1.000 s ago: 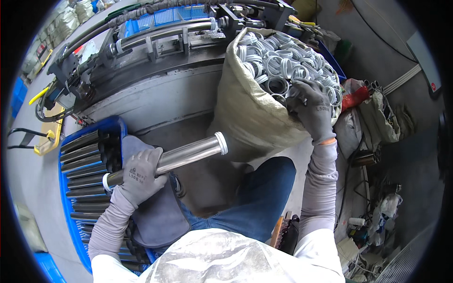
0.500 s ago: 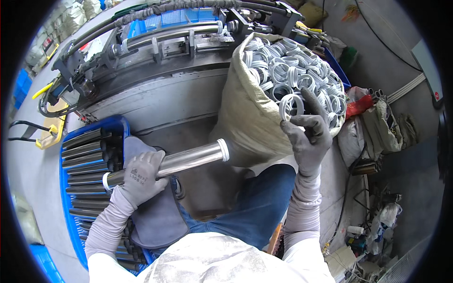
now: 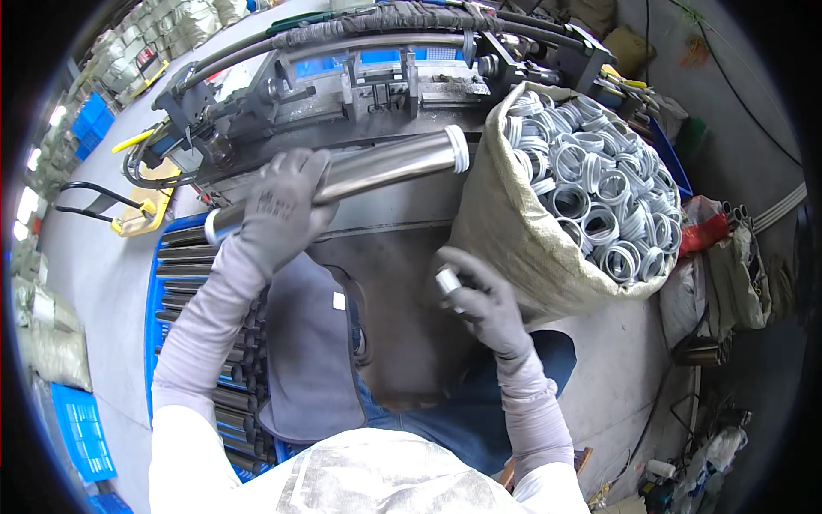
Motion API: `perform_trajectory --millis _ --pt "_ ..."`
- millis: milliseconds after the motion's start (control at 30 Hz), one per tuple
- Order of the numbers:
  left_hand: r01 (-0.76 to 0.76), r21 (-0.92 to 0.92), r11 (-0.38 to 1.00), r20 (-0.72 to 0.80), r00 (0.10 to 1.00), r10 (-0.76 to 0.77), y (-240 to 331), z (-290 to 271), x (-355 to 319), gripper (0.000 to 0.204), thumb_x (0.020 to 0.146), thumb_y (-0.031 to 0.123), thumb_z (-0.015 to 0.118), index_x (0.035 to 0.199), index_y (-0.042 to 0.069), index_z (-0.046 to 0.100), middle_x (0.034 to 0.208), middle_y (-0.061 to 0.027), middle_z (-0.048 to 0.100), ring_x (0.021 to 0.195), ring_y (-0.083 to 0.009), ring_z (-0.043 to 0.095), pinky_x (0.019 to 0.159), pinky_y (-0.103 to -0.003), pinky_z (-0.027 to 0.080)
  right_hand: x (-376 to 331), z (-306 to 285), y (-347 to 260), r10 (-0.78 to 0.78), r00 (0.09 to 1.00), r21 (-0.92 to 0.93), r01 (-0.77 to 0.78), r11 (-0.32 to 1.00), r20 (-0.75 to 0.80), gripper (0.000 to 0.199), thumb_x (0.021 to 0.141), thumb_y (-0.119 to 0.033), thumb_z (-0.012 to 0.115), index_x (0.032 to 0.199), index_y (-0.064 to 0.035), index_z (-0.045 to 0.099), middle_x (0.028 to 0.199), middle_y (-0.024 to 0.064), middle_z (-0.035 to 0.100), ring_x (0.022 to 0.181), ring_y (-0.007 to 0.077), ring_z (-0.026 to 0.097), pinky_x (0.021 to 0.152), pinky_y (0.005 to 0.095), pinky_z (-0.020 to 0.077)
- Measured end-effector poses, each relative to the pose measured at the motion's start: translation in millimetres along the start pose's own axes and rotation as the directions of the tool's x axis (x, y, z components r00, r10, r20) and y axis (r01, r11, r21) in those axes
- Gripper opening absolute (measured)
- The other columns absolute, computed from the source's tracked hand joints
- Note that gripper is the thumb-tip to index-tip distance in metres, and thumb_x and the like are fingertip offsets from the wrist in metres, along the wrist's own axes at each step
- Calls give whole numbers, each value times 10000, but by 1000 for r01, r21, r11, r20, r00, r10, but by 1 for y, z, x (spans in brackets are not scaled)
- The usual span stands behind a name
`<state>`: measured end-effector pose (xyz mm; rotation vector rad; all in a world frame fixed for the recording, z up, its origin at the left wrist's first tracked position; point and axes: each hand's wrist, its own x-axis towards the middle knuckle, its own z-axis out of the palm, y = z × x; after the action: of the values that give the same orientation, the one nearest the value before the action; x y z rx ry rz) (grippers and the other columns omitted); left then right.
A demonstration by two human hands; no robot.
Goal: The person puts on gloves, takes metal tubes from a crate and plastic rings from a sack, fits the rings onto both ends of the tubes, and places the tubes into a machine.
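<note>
My left hand (image 3: 287, 206), in a grey glove, is wrapped round a shiny metal tube (image 3: 390, 167). A pale ring sits on each end of this tube, which slants up to the right in front of the machine (image 3: 300, 120). Below its right end, my right hand (image 3: 488, 308), also gloved, pinches a loose pale grey ring (image 3: 447, 280). To the right of that hand stands a woven sack (image 3: 488, 214) heaped with similar rings (image 3: 612, 184).
Under my left arm, a blue crate (image 3: 157, 300) holds stacked dark tubes (image 3: 184, 272). A grey padded panel (image 3: 308, 351) lies beside it. Another metal tube (image 3: 377, 47) lies at the machine's back, behind upright supports (image 3: 411, 86). Bags and a cable (image 3: 651, 411) lie at right.
My left hand has lifted the tube up toward the machine. My right hand has drawn a ring away from the sack, down and left. The machine's tube now lies farther back, off the supports.
</note>
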<state>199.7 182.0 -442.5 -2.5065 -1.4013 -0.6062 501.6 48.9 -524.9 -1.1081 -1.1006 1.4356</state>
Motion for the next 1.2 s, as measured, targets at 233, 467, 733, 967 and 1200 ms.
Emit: perform_trajectory --millis 233,467,733,967,1200 --pt "-51 166 985 -135 988 74 -14 42 112 577 851 180 790 1380 97 574 1281 -164 658 1242 -376 615 1058 -496 486 18 -4 46 132 987 -29 -129 991 93 484 982 -126 699 1435 16 607 1107 38 683 958 120 643 904 277 524" --pt "63 209 976 -109 993 -41 -42 82 234 586 872 173 795 1405 87 566 1315 -185 655 1253 -366 632 1083 -469 494 19 -15 55 110 989 -74 -103 992 103 473 1027 -119 635 1472 30 577 1121 49 680 956 118 622 886 281 524" --pt "120 183 976 226 961 -160 -78 131 273 596 898 185 770 1438 81 539 1354 -200 647 1310 -376 617 1097 -494 489 20 -16 53 111 982 -161 -87 983 151 426 1054 -133 586 1458 -4 624 1110 34 669 931 100 580 876 262 509" --pt "-232 162 959 -121 960 252 -61 102 179 668 922 120 662 1561 112 469 1472 -225 584 1319 -398 606 1115 -492 498 24 -11 54 175 984 -207 -176 962 -23 447 990 -273 612 1383 -67 667 1036 42 658 875 107 606 736 264 510" --pt "125 124 984 133 981 -142 -229 53 -193 408 917 192 696 1314 108 660 1298 -138 676 1235 -348 630 1069 -481 506 21 6 57 165 982 243 -183 953 94 369 1008 -244 556 1254 11 658 1030 81 668 839 173 619 784 303 519"
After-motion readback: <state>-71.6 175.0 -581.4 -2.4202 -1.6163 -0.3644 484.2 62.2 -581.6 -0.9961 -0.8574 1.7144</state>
